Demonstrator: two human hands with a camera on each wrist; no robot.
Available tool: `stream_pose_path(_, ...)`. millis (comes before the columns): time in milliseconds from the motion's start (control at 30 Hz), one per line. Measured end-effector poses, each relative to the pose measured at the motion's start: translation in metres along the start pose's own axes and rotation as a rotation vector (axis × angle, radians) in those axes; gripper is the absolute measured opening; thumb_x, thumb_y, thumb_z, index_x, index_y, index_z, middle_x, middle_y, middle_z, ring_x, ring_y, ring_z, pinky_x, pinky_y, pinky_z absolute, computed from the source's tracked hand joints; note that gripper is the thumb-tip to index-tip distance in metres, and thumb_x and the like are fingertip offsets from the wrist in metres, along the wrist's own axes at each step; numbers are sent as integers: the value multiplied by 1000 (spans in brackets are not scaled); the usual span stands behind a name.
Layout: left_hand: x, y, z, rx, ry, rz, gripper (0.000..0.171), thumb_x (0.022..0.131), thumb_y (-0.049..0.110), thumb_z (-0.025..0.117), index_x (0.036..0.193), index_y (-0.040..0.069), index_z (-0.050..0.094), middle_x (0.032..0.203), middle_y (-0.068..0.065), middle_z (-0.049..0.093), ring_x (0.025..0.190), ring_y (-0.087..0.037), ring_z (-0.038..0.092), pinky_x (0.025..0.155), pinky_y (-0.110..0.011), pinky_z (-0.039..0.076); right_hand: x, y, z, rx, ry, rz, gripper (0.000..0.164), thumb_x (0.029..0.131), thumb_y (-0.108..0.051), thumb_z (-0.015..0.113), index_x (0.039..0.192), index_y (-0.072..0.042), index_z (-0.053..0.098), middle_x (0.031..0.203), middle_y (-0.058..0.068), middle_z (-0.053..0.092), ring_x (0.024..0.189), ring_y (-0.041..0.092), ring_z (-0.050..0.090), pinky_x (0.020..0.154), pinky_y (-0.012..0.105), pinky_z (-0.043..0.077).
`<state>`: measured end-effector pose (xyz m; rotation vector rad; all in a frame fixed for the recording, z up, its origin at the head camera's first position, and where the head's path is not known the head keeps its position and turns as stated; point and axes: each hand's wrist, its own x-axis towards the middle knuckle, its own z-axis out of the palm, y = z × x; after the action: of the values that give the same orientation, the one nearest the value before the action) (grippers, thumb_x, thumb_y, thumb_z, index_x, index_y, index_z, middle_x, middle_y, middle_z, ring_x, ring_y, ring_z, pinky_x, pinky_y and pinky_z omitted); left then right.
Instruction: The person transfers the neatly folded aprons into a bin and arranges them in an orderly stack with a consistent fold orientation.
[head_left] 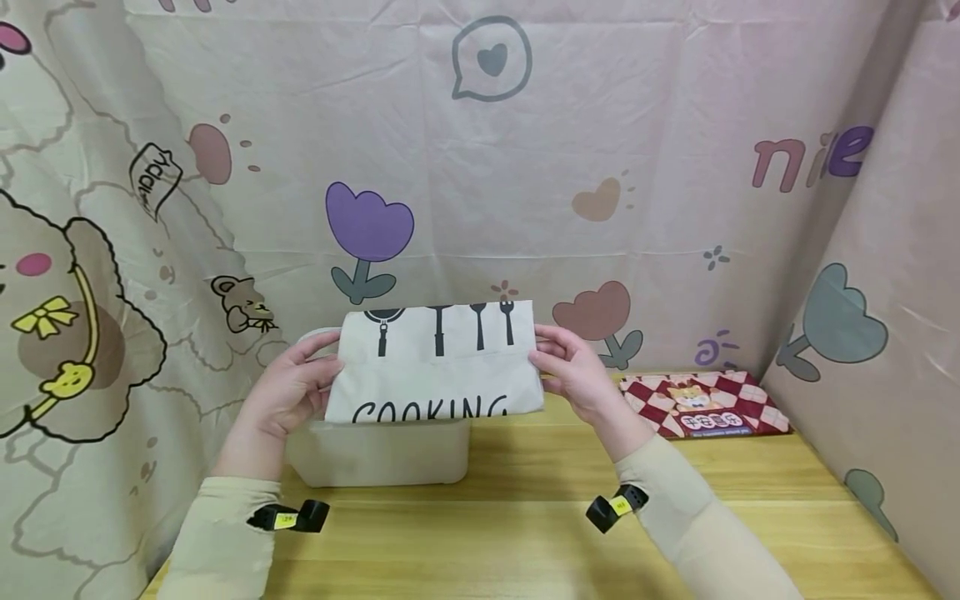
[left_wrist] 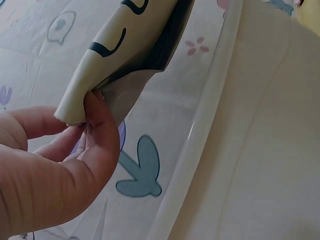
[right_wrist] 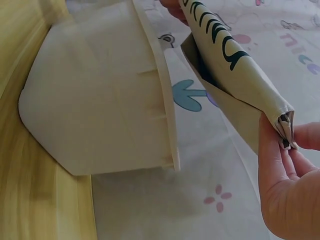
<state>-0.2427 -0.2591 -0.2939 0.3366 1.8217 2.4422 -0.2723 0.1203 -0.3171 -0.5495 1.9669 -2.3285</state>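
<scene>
A folded white cloth (head_left: 435,367), printed with black kitchen utensils and the word COOKING, is stretched between both hands above a white bin. My left hand (head_left: 296,383) pinches its left end between thumb and fingers. At the right end, my right hand (head_left: 573,371) grips the folded layers the same way. The right wrist view shows the stacked edges of the cloth (right_wrist: 240,75) between thumb and fingers. Below and behind it stands the bin (head_left: 382,458), whose opening is mostly hidden by the cloth in the head view.
The bin sits on a wooden table (head_left: 540,533), left of centre. A flat red-and-white checkered packet (head_left: 705,406) with a cartoon animal lies at the back right. Printed curtains (head_left: 480,167) close off the back and both sides.
</scene>
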Motion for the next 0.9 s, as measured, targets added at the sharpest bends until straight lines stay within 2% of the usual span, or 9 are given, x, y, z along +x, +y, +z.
stream_pose_path(300,-1,12,-23,20,23,-31,40,97,-7,52,110,28,68,96,-2,73,81,-15,70,69,-32,57,16,3,22,5,2,23,47,96,5,55,141,8,43,107,8,62,85,14,65,73,32,57)
stream_pose_path(567,2,17,-42,-15,12,-52,44,97,-10,50,108,27,72,95,-3,73,80,-16,70,67,-32,57,28,7,39,-20,14,68,46,95,4,58,140,5,47,111,14,62,81,17,66,75,34,57)
stream_pose_path(900,5,23,-57,3,94,-106,45,94,-11,53,101,28,74,92,0,73,77,-16,70,65,-34,58,44,12,58,-67,32,101,44,94,4,60,137,4,51,112,18,63,81,19,66,73,36,57)
